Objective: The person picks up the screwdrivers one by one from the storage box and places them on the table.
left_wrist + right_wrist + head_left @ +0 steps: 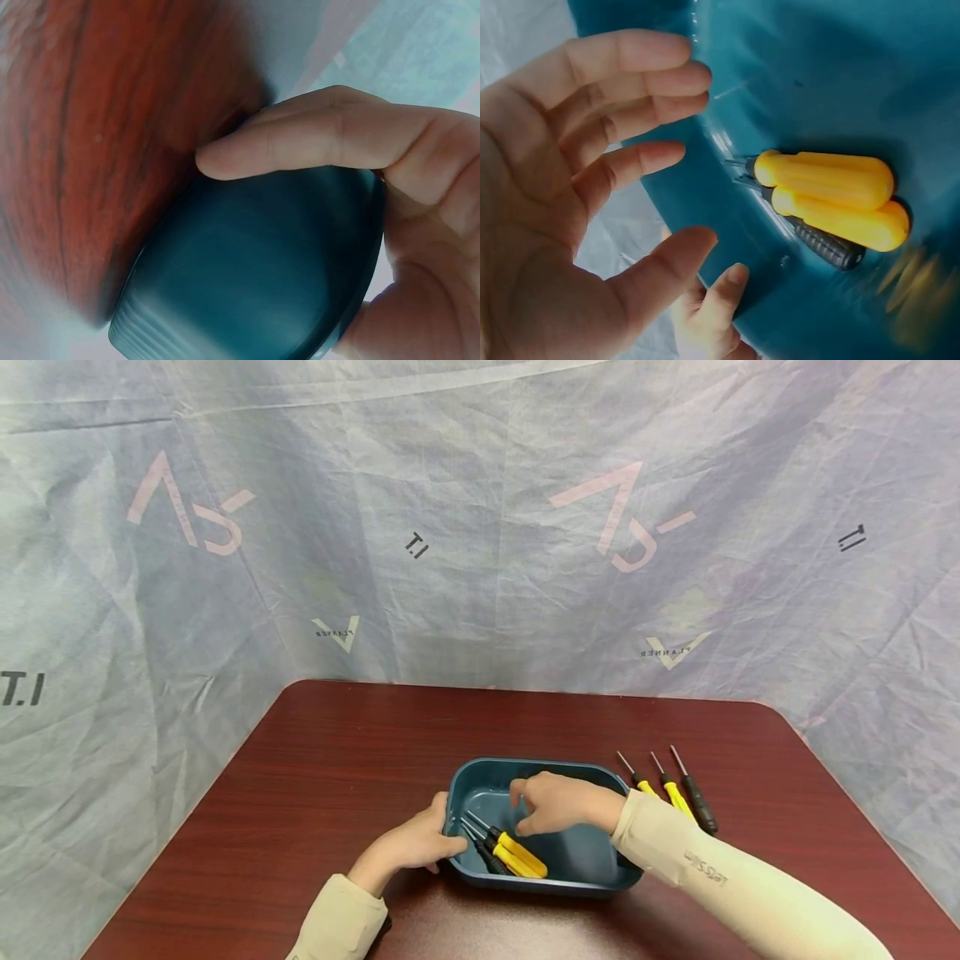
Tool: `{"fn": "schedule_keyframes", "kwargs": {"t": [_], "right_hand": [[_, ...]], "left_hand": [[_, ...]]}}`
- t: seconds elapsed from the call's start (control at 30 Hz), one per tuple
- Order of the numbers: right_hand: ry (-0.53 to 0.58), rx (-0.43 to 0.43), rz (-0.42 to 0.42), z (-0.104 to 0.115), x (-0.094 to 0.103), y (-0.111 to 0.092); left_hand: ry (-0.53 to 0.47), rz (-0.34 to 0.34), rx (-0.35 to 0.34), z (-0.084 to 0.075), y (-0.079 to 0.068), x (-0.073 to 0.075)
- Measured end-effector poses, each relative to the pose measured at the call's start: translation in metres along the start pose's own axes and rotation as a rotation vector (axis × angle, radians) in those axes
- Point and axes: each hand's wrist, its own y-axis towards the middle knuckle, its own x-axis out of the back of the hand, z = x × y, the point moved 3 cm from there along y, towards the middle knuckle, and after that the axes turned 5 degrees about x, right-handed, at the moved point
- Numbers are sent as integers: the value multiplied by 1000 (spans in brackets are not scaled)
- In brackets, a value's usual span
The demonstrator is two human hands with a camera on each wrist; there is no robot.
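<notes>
A dark teal plastic box [555, 887] sits on the table, its outer wall close up in the left wrist view. My left hand [420, 841] holds its left end, thumb over the rim and fingers [292, 146] along the outside. Inside, toward the left, lie two screwdrivers with yellow handles [832, 180] and a black-handled screwdriver [829, 246], their shafts pointing to the far left. My right hand [558, 802] hovers over the box's interior beside them. Its fingers [641, 154] are spread from the thumb, relaxed, with nothing between them.
On the table right of the box lie two more yellow-handled screwdrivers [678, 797] and a black-handled screwdriver [699, 802], partly behind my right sleeve [667, 843]. The reddish-brown wooden table [300, 810] ends at a printed grey cloth [480, 568] behind.
</notes>
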Motion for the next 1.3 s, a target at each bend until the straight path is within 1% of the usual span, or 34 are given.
{"fn": "schedule_keyframes", "kwargs": {"t": [0.33, 0.6, 0.83, 1.03, 1.3], "right_hand": [[-36, -69, 63, 3, -13, 11], [-42, -69, 102, 4, -20, 17], [-9, -137, 135, 1, -24, 21], [16, -181, 160, -1, -29, 25], [50, -213, 166, -1, -32, 28]], "left_hand": [[-10, -4, -10, -1, -1, 0], [-3, -6, -17, -1, 0, 0], [-10, -5, -29, 1, 1, -1], [-1, -4, -24, 0, 1, 0], [2, -25, -6, -4, -2, 0]]}}
